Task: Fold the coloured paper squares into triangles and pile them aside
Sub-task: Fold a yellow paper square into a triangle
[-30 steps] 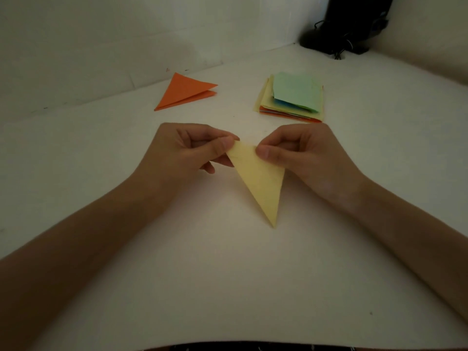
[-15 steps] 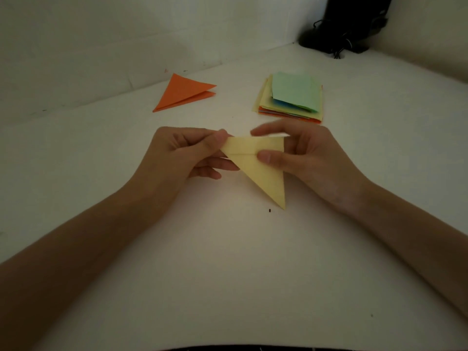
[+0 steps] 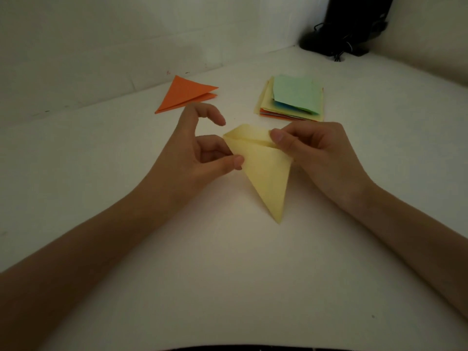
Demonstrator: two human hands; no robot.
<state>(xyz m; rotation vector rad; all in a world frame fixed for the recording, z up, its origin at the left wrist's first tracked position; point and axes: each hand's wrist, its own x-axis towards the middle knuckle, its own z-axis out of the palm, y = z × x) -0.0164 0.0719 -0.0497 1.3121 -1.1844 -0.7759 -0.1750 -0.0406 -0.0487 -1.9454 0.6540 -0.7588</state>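
Paper, pale yellow and folded, hangs between my two hands over the middle of the white bench (image 3: 228,274). This yellow paper (image 3: 266,173) forms a long narrow triangle whose sharp tip points back toward me and down at the bench; I cannot tell whether the tip touches the surface. Along its far edge a second layer lifts away, so a small pocket gapes there.

My left hand (image 3: 192,158) pinches the paper's left edge: the thumb lies flat on the near face, the middle fingers curl in behind it, and the forefinger arches up on its own, touching nothing. My right hand (image 3: 321,153) pinches the far right corner, thumb on top and pressing the fold line, the other fingers curled behind the sheet.

Beyond my left hand, well apart from the yellow paper, an orange triangle (image 3: 186,96) lies flat on the bench near the foot of the white wall (image 3: 101,46), its two layers slightly sprung open on the right side. Beyond my right hand sits the stack of paper squares (image 3: 296,100), a pale green sheet on top and skewed, with blue, yellow and orange edges showing beneath. In the far right corner stands a black object (image 3: 354,24) with thin cables at its base; it is too dark to name.
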